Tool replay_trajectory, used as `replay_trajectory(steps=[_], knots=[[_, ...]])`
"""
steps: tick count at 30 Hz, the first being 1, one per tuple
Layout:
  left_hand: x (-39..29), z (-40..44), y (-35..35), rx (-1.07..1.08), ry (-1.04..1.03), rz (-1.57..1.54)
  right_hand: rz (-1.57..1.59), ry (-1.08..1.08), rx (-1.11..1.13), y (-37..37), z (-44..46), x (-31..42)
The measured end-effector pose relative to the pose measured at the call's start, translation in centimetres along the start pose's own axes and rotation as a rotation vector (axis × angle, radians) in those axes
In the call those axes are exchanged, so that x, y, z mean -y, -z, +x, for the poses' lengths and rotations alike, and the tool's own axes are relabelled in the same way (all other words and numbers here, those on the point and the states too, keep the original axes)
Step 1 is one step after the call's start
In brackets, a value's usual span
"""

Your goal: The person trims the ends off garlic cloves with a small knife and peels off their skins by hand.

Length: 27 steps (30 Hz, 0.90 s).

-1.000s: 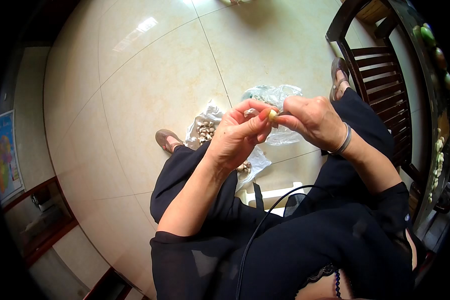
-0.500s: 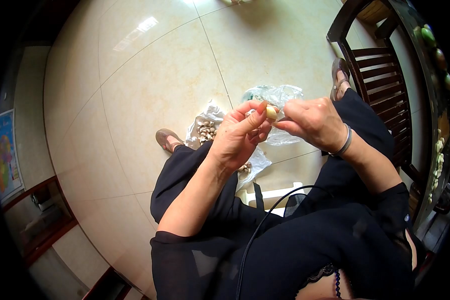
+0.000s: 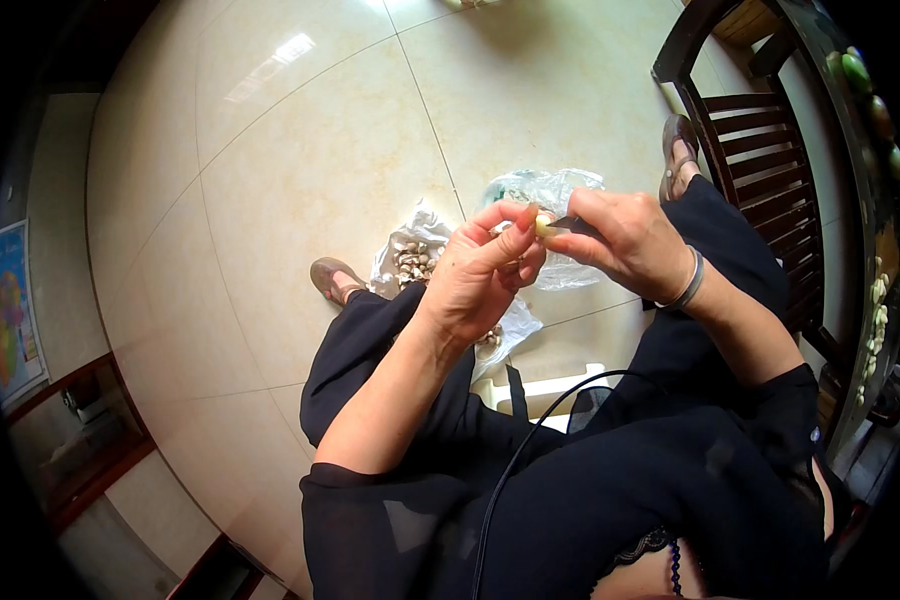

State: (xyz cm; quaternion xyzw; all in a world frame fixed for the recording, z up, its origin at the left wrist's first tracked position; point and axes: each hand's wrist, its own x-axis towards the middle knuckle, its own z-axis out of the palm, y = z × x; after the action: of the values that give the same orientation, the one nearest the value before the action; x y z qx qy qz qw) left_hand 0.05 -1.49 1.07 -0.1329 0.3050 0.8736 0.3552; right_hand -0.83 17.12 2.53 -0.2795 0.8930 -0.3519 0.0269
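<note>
My left hand (image 3: 485, 262) pinches a pale garlic clove (image 3: 543, 226) between thumb and fingers. Against the clove rests the tip of a small dark blade (image 3: 566, 224), which my right hand (image 3: 620, 243) grips between thumb and bent fingers. Most of the blade's handle is hidden in that hand. Below and left of the hands, unpeeled garlic (image 3: 412, 260) lies in a white plastic bag (image 3: 382, 262). Behind the hands is a clear plastic bag (image 3: 570, 272), its contents partly covered.
A dark slatted chair (image 3: 760, 150) stands at the right. Beside it, a dark table edge holds pale cloves (image 3: 876, 330) and green and reddish items (image 3: 856, 72). A cream-coloured object (image 3: 560, 385) and a black cable (image 3: 510, 465) are near my lap.
The right hand has shifted and turned slightly, so the dark blade now shows against the clove. The clove has turned between the left fingers and shows less than half a second ago.
</note>
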Motion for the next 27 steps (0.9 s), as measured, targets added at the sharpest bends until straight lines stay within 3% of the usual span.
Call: replay_trajectory(steps=[27], knots=[[-0.08, 0.09, 0.07, 0.038, -0.025, 0.03, -0.034, 0.052, 0.068, 0.78, 0.18, 0.3]])
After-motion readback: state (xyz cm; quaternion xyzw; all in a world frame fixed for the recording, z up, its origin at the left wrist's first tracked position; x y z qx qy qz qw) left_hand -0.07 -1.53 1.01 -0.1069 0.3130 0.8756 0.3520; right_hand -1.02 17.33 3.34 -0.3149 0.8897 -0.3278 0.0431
